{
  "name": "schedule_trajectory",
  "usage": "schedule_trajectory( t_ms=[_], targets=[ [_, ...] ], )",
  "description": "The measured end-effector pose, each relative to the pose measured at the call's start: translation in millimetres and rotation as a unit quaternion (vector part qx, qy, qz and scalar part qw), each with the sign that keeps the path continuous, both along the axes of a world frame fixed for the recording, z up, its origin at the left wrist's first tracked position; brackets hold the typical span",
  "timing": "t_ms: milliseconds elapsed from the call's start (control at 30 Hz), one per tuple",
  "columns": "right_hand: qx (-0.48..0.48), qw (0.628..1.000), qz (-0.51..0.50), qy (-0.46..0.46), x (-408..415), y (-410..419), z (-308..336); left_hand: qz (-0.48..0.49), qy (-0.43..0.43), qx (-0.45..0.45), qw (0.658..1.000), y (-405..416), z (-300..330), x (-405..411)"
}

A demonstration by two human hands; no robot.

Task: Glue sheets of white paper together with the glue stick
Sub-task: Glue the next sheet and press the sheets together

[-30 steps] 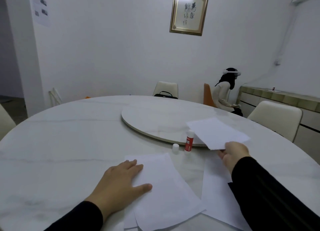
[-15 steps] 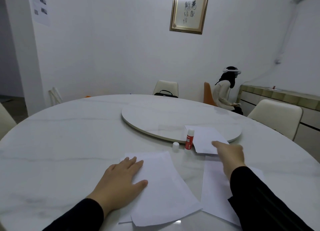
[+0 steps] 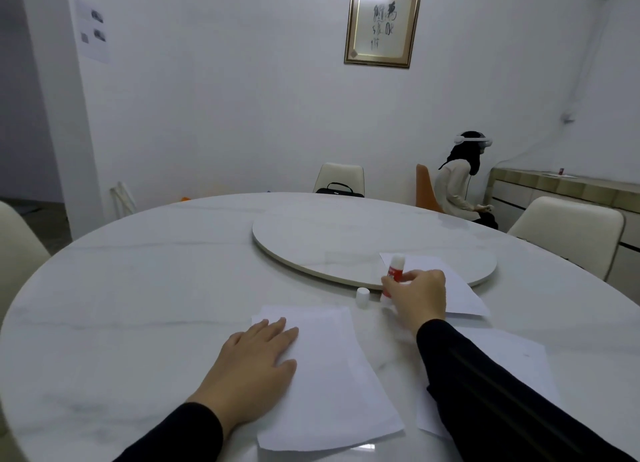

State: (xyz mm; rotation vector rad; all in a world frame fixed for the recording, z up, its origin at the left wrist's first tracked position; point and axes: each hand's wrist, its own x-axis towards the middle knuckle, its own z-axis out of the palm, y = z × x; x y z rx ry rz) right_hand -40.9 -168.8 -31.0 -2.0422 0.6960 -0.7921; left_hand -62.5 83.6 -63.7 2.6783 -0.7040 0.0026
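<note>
A white paper sheet (image 3: 332, 375) lies in front of me on the marble table (image 3: 138, 305). My left hand (image 3: 256, 368) rests flat on its left part. My right hand (image 3: 417, 297) grips the red and white glue stick (image 3: 394, 271), which stands upright with its cap off. The small white cap (image 3: 363, 297) stands just left of it. A second sheet (image 3: 453, 288) lies behind my right hand, partly on the turntable. A third sheet (image 3: 512, 361) lies under my right forearm.
A round turntable (image 3: 346, 246) fills the table's middle. Cream chairs stand at the far side (image 3: 341, 177), at the right (image 3: 568, 233) and at the left edge. A seated person (image 3: 460, 181) with a headset faces a sideboard (image 3: 568, 191) at the back right.
My right hand laid the sheet it held down by the turntable, then moved left and closed around the glue stick. My left hand stayed on the front sheet.
</note>
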Motion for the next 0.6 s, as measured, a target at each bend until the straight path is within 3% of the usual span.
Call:
schedule_trajectory(
  t_ms=[133, 300, 500, 600],
  targets=[
    [-0.031, 0.994, 0.079, -0.073, -16, 12, 23, 0.019, 0.011, -0.028, 0.999, 2, 3, 3],
    [-0.129, 0.977, 0.167, -0.004, -22, 25, 43, 0.058, -0.061, -0.05, 0.995, -19, 21, 21],
    [0.04, 0.98, 0.182, -0.064, -24, 40, 27, -0.024, -0.027, 0.038, 0.999, -59, -1, 21],
    [0.062, 0.976, 0.197, -0.069, -18, 44, 13, -0.036, -0.028, 0.06, 0.997, -59, -8, 23]
  ],
)
